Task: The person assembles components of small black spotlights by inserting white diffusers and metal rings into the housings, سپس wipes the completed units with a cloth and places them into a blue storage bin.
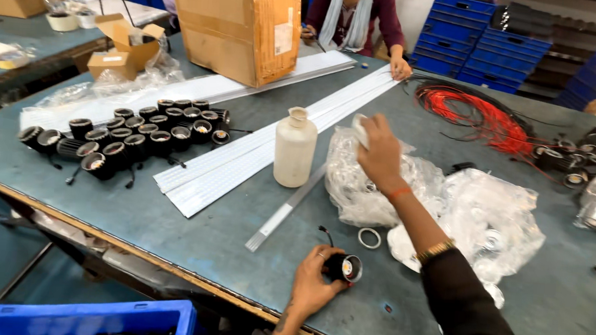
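My left hand [313,280] grips a small black round lamp housing [345,268] with a short black wire, resting it on the grey-green table [190,237] near the front edge. My right hand [380,154] reaches forward over a crumpled clear plastic bag [352,184] and pinches a small white piece [360,130] between its fingers. A silver ring [369,238] lies on the table just beyond the housing. A cream plastic bottle [294,147] stands upright left of my right hand.
Several black housings [127,140] cluster at left beside long white strips [243,154]. A large cardboard box [241,26] stands behind. Red wires [484,117] and more housings [574,160] lie at right. Another person [355,19] works across the table. A blue crate [75,319] sits below.
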